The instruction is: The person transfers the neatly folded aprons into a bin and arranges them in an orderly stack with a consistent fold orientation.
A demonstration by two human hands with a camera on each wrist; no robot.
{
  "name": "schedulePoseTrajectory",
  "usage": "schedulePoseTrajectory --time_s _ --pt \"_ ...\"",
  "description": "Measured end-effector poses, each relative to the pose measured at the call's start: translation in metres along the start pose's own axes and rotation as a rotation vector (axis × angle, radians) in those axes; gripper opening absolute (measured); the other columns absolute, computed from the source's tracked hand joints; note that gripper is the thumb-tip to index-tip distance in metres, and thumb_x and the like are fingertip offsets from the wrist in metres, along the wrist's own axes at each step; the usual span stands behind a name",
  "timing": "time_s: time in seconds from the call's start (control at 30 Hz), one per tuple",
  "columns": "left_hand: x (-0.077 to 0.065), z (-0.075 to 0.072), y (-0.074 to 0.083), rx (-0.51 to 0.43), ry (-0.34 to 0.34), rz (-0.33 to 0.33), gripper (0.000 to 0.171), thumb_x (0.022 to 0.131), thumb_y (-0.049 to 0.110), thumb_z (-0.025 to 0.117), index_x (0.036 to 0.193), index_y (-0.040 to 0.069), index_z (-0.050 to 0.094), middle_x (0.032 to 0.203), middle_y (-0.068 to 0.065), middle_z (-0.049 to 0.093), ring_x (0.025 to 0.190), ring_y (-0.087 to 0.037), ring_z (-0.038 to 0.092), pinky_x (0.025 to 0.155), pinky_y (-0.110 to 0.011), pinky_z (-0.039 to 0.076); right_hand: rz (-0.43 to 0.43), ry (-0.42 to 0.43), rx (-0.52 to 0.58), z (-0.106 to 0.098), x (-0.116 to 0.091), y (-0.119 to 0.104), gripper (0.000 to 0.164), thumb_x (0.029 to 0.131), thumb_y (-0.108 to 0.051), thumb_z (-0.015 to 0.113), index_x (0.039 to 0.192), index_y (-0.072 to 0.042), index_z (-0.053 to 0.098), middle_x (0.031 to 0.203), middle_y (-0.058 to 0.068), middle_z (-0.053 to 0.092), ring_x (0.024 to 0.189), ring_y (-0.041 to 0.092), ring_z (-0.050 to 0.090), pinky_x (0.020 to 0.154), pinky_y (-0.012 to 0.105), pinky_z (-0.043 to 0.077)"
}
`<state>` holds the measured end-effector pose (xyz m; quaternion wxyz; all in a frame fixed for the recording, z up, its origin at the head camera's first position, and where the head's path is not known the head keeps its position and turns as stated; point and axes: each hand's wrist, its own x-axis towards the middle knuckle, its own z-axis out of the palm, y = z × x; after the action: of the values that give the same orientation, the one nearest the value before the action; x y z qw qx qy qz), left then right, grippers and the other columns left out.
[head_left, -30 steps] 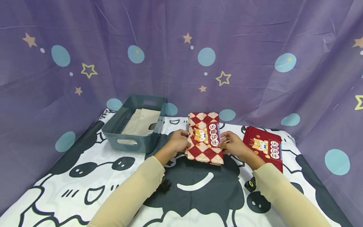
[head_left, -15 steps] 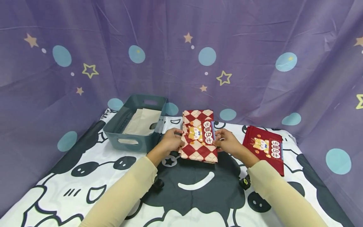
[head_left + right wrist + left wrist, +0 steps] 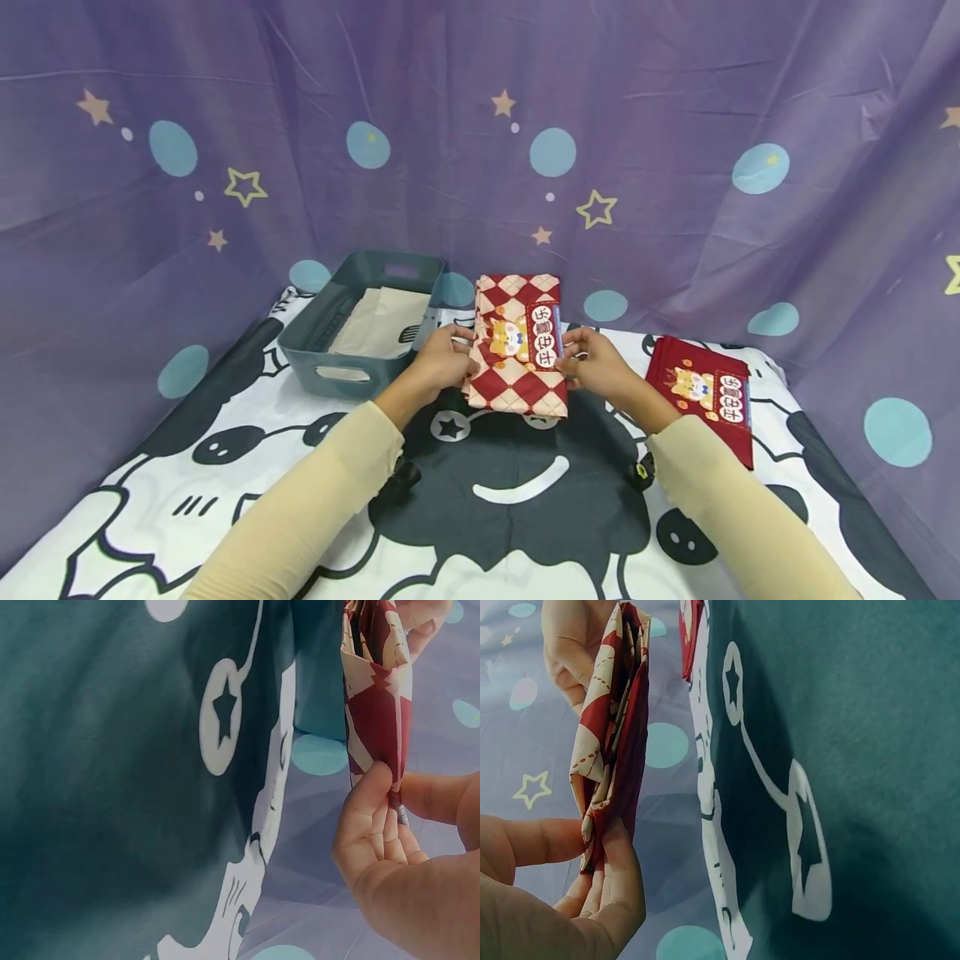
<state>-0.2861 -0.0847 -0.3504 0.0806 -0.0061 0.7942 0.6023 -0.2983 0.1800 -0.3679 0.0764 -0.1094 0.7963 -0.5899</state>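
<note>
A folded red-and-cream diamond-checked cloth (image 3: 517, 385) with a cartoon dog and a lettered patch is held up between my two hands in the head view. My left hand (image 3: 441, 360) pinches its left edge, and my right hand (image 3: 598, 363) pinches the right edge. From the left wrist, the checked cloth (image 3: 604, 742) appears edge-on, its layers stacked between thumb and fingers of the left hand (image 3: 611, 900). The right wrist view has the right hand (image 3: 397, 859) gripping the lower part of the cloth (image 3: 379, 720). Its underside is apart from the table.
A grey-green basket (image 3: 300, 364) stands to the left, with a folded beige cloth (image 3: 382, 321) inside. Folded dark red cloth (image 3: 701, 392) lies on the right of the cartoon-print table cover (image 3: 510, 517). A purple curtain (image 3: 480, 192) hangs behind.
Both hands have carried the checked cloth leftward and up in the head view, nearer the basket. The basket and the dark red cloth have stayed in place.
</note>
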Motion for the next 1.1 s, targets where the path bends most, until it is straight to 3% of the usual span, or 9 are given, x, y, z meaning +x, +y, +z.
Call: schedulePoseTrajectory --time_s 0.53,1.1 --pt "-0.003 -0.011 0.013 -0.042 0.014 0.058 0.053 0.082 -0.014 0.062 0.132 0.0 0.051 0.109 -0.018 0.058 0.069 -0.019 0.058 0.051 -0.026 0.05 -0.043 -0.01 -0.024 -0.001 0.002 -0.024 0.04 0.098 0.005 0.058 0.134 0.008 0.04 0.104 0.015 0.054 0.09 0.022 0.059 0.074 0.041 0.061" --pt "-0.008 -0.034 0.039 0.015 0.037 0.087 0.055 0.088 -0.008 0.065 0.14 0.002 0.048 0.123 -0.019 0.061 0.091 -0.025 0.065 0.061 -0.029 0.056 -0.074 0.007 0.016 0.004 0.015 -0.051 0.042 0.098 0.004 0.06 0.135 0.007 0.04 0.105 0.015 0.054 0.087 0.022 0.058 0.07 0.037 0.06"
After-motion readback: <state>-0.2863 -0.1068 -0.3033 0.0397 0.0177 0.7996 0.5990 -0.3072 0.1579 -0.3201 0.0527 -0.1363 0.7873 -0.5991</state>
